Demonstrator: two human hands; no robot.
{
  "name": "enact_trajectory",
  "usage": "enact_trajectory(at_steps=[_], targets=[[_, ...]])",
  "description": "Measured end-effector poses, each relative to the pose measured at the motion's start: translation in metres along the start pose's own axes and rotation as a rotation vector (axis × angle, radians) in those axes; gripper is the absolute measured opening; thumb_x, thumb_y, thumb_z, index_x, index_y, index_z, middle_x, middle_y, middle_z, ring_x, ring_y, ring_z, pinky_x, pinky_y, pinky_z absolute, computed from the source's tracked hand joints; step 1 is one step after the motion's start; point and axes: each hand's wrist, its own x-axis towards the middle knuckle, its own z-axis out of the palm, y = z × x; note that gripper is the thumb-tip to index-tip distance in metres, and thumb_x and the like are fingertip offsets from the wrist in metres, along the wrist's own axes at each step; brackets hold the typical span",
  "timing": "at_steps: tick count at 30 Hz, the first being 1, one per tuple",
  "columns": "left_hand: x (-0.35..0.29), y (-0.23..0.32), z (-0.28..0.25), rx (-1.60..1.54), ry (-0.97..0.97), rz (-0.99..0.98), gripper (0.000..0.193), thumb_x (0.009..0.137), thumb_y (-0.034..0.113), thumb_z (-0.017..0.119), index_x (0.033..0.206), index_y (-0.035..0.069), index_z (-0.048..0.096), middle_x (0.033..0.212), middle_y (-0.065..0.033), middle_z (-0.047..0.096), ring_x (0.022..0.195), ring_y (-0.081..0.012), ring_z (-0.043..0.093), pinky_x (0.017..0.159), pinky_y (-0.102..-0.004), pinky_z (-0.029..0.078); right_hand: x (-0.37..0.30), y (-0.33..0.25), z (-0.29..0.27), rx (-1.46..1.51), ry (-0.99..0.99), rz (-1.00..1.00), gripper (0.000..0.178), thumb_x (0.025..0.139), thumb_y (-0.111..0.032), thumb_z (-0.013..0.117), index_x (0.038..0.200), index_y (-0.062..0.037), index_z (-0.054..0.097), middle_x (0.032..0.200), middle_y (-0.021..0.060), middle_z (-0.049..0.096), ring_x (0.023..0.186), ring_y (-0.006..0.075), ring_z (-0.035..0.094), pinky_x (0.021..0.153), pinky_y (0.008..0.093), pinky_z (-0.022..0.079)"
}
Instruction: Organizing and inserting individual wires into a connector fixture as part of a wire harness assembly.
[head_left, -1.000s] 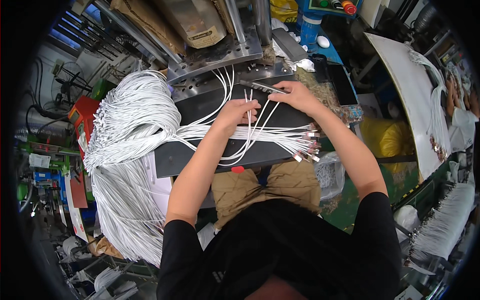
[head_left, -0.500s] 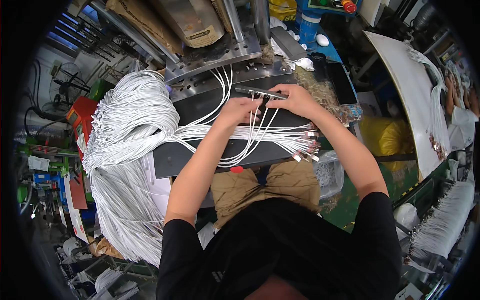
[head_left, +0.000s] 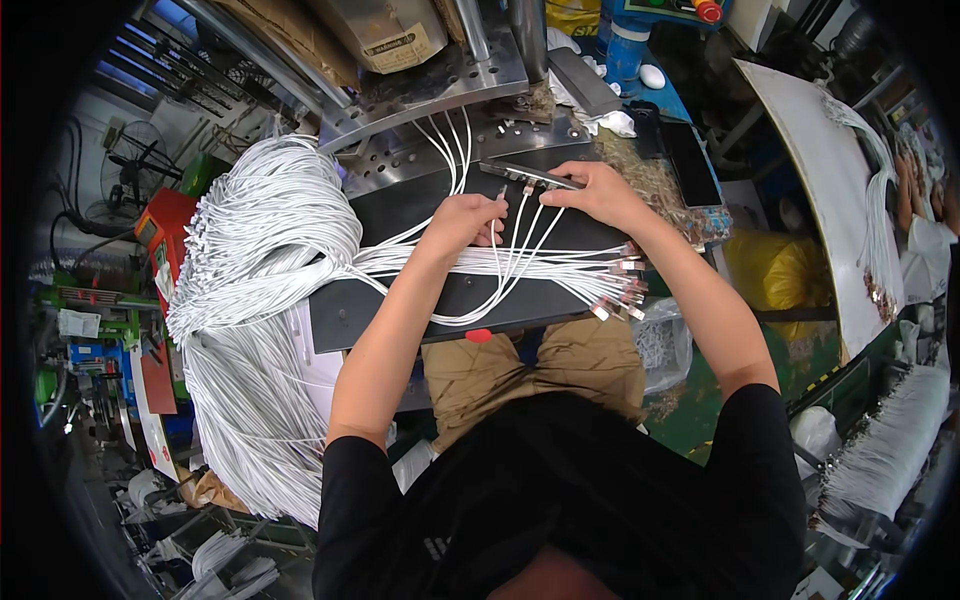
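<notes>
Big white cable bundle [head_left: 270, 230] heaped at the left, coiled over and drooping past the near side; probably parked there so lengths can be drawn off rightward without crowding the hands. Black table [head_left: 390, 210] in front of the person, the working surface. Perforated metal plate [head_left: 430, 95] at its far side, part of an upright frame; a few white cables curve up toward it. Clear plastic bag [head_left: 660, 345] near right, beside the knees, with white bits inside.

Fan of cables crosses the table left to right, metal-tipped connectors [head_left: 620, 290] bunched at the right, roughly level, likely laid that way to keep ends together and clear of the hands.

Right hand [head_left: 595, 190]: fingers gripping the right end of a dark slotted strip [head_left: 530, 174], held above the far part of the table, running leftward. End grip presumably leaves its left stretch free and keeps it steady. Left hand [head_left: 465, 222]: fingers closed in a pinch on a loose cable [head_left: 495, 232], its tip upright just left of center, near the strip but apart from it; pinching close to the tip probably gives control. Two other cables reach up to the strip; exact seating too small to tell.
</notes>
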Motion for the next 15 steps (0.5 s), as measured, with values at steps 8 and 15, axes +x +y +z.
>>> enact_trajectory(at_steps=[8, 15], targets=[[0.0, -0.011, 0.01, 0.102, 0.054, 0.09, 0.025, 0.093, 0.026, 0.069, 0.088, 0.001, 0.068, 0.075, -0.0043, 0.069, 0.063, -0.0106, 0.064, 0.058, -0.0227, 0.049, -0.008, -0.012, -0.002, -0.154, -0.099, -0.064, 0.04, 0.083, -0.024, 0.08, 0.115, -0.004, 0.069, 0.089, 0.006, 0.072, 0.077, 0.0093, 0.064, 0.07, 0.0264, 0.049], [-0.025, 0.021, 0.006, 0.847, 0.293, 0.256, 0.028, 0.092, 0.03, 0.065, 0.092, 0.002, 0.07, 0.085, -0.0123, 0.073, 0.071, -0.0207, 0.071, 0.068, -0.0342, 0.054, 0.008, -0.009, -0.005, -0.485, 0.113, -0.288, 0.032, 0.087, -0.033, 0.073, 0.106, -0.0075, 0.071, 0.087, 0.0116, 0.068, 0.086, 0.0273, 0.066, 0.077, 0.0364, 0.051]])
